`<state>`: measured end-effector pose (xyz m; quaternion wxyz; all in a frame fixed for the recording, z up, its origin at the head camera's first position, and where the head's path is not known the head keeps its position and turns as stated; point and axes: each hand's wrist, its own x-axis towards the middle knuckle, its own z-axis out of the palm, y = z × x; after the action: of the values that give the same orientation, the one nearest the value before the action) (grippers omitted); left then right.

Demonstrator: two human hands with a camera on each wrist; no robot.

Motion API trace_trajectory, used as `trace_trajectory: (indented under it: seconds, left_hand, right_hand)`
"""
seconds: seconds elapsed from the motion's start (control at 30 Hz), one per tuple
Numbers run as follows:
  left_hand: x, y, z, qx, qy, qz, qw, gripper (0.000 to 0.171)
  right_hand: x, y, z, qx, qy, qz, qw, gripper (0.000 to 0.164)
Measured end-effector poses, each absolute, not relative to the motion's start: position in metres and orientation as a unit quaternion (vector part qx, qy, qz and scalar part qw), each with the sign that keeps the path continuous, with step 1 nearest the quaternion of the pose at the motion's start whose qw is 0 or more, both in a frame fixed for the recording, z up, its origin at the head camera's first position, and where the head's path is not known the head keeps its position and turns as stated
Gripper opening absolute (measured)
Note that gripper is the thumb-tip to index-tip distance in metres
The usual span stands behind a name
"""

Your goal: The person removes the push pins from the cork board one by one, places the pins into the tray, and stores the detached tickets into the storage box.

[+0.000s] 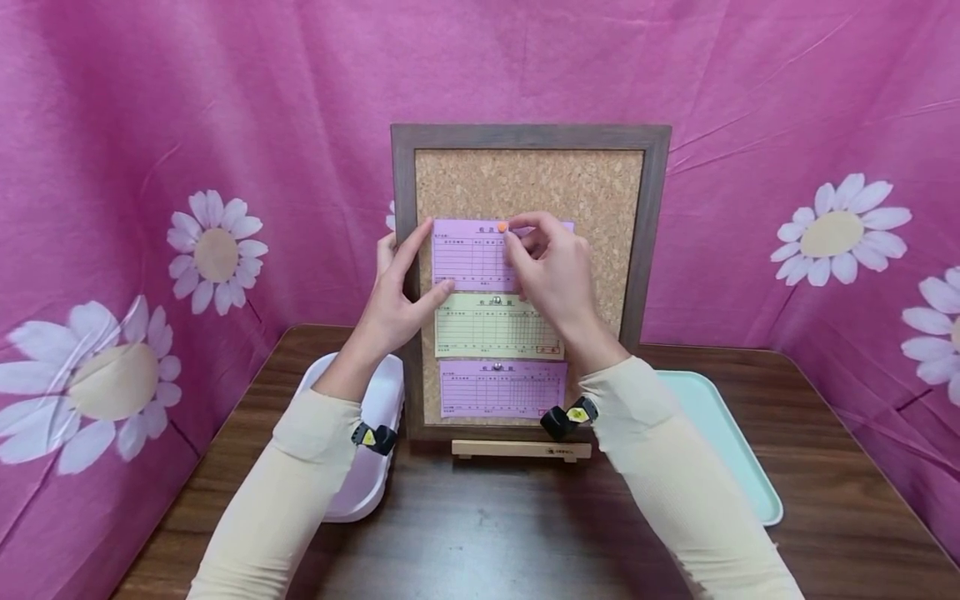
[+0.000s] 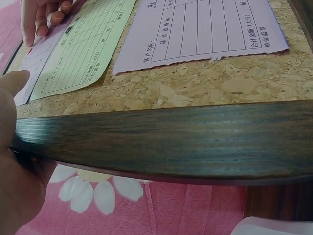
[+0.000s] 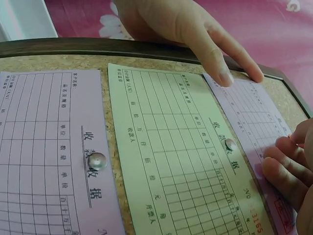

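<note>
A cork board (image 1: 525, 183) in a dark wooden frame stands upright, bearing three receipt slips in a column. At the upper purple receipt slip (image 1: 468, 254), my right hand (image 1: 555, 267) pinches an orange pushpin (image 1: 502, 227) near the slip's top middle. My left hand (image 1: 397, 300) grips the board's left side. Its index finger and thumb rest on that slip's left corners, while other fingers go behind the frame, partly hidden. Below are a green receipt slip (image 3: 161, 132) and a lower purple receipt slip (image 3: 39, 127), each fixed by a silver pushpin (image 3: 97, 161).
A small wooden easel ledge (image 1: 521, 450) lies below the board's bottom edge. The white tray (image 1: 367, 500) is at the left, partly behind my forearm, and a mint-green tray (image 1: 750, 467) is at the right. All stand on a dark wooden table (image 1: 465, 542) before a pink flowered cloth.
</note>
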<state>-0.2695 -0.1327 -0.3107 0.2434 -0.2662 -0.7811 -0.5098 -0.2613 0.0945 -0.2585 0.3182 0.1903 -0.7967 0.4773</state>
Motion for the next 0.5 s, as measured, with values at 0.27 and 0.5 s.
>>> trace_trajectory:
  seconds: [0.27, 0.5]
  left_hand:
    - [-0.2702, -0.1347, -0.3104, -0.274, -0.781, -0.506, 0.243, 0.081]
    - [-0.2695, -0.1340, -0.3094, -0.272, -0.782, -0.508, 0.236, 0.085]
  right_hand:
    - [-0.2614, 0.0871, -0.2569, 0.184, -0.788, 0.504, 0.303, 0.017]
    - [-0.2627, 0.0846, -0.2586, 0.177, -0.780, 0.501, 0.329, 0.017]
